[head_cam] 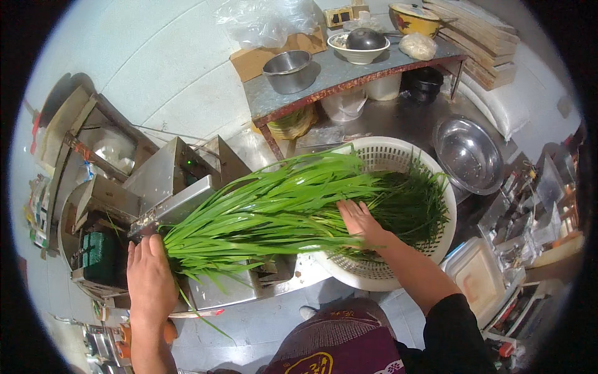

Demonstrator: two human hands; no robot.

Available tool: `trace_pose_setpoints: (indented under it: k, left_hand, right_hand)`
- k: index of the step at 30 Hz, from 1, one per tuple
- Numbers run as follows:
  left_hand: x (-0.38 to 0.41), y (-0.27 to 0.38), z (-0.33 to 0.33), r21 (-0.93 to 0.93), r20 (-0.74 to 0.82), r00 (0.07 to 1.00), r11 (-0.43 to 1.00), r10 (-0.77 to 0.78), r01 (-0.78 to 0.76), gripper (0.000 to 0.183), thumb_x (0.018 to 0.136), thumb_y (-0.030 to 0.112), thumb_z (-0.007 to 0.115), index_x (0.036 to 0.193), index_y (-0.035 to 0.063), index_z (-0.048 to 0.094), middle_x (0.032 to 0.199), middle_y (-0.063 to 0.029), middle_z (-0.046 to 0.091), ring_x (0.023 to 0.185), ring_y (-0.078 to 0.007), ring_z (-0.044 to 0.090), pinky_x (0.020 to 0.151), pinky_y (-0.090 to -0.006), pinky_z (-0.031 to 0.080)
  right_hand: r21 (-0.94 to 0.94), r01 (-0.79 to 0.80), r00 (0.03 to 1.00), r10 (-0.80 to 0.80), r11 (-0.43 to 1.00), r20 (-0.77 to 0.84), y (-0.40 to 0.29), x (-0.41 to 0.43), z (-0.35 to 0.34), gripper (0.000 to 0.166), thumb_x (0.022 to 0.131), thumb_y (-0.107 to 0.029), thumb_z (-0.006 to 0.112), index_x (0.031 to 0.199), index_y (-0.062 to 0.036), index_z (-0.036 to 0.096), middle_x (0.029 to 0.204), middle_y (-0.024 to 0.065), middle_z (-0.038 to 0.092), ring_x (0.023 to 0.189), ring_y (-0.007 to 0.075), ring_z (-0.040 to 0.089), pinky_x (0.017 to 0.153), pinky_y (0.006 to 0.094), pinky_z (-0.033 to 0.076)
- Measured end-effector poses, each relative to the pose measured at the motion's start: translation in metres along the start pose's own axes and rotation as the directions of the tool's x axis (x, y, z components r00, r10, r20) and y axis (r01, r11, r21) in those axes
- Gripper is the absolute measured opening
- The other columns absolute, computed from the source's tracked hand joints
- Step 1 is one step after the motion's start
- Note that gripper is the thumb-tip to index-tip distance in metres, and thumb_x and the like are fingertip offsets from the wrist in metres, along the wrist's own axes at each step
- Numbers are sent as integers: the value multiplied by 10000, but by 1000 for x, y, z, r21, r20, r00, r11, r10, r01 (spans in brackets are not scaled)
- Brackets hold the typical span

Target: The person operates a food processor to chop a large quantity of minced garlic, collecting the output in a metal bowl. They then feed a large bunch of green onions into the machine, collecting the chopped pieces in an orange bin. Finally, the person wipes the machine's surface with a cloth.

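A large bunch of long, flat green leaves, like garlic chives (280,205), stretches from a metal machine (173,201) on the left to a white plastic colander basket (448,205). My left hand (152,276) is closed around the gathered end of the bunch, beside the machine's opening. Over the basket's left part, my right hand (359,222) rests on the leaves with its fingers partly spread; whether it grips any is not plain. Darker green leaves (406,210) fill the basket beneath and beyond it.
Behind stands a low metal table (322,75) with a steel pot (288,70) and a white bowl (359,56). A steel basin (467,154) lies right of the basket. Below it is a plastic tray (476,280). Wooden boards (476,46) are stacked at the upper right.
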State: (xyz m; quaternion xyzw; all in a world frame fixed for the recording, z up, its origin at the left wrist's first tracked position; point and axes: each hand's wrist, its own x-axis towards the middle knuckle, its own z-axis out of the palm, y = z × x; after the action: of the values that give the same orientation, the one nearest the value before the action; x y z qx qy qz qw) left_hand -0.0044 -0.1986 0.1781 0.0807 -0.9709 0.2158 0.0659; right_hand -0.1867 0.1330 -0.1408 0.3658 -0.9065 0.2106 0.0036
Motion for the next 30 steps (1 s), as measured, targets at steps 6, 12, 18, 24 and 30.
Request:
trace_pose_setpoints:
  k: [6, 12, 18, 24, 30]
  left_hand:
    - [6, -4, -3, 76, 67, 996, 996, -59, 54, 303, 723, -61, 534, 1022, -23, 505, 1035, -207, 574, 1064, -398, 561, 1073, -495, 381]
    - [9, -6, -19, 87, 188, 971, 987, -146, 131, 392, 692, -44, 576, 1081, -42, 529, 1114, -211, 570, 1113, -386, 537, 1037, -446, 405]
    - [-22, -2, -27, -46, -132, 990, 998, -51, 45, 752, 663, -71, 596, 1382, -67, 376, 1296, -253, 487, 1235, -416, 468, 1111, -472, 337]
    - [-20, -9, -21, -141, -99, 992, 986, 79, -92, 563, 747, 20, 582, 1297, -19, 472, 1194, -212, 547, 1157, -373, 534, 1080, -474, 387]
    - [-12, -17, 10, 46, -160, 987, 999, 13, -6, 171, 789, 114, 594, 939, 62, 530, 864, -118, 566, 842, -295, 612, 924, -461, 491]
  right_hand:
    - [26, -5, 1000, 4, 1000, 30, -9, 16, -31, 525, 736, -320, 786, 1144, -28, 631, 1062, 172, 614, 1063, 375, 568, 999, 479, 407]
    - [475, -197, 941, 301, 858, -153, 19, 15, -66, 574, 746, -199, 786, 1255, -32, 577, 1184, 176, 635, 1099, 355, 613, 923, 467, 508]
    - [610, -329, 727, 606, 721, -323, 33, 20, -145, 526, 772, -22, 710, 1276, 0, 561, 1118, 148, 661, 1014, 249, 621, 911, 416, 492]
    - [746, 151, 714, 451, 648, -535, -15, 35, -272, 239, 825, -29, 592, 1059, 3, 628, 965, 92, 700, 867, 177, 657, 811, 330, 514]
    - [206, 193, 871, -71, 959, -486, -177, 76, -334, 333, 730, -141, 657, 1034, -11, 623, 873, 134, 695, 757, 238, 656, 771, 357, 525]
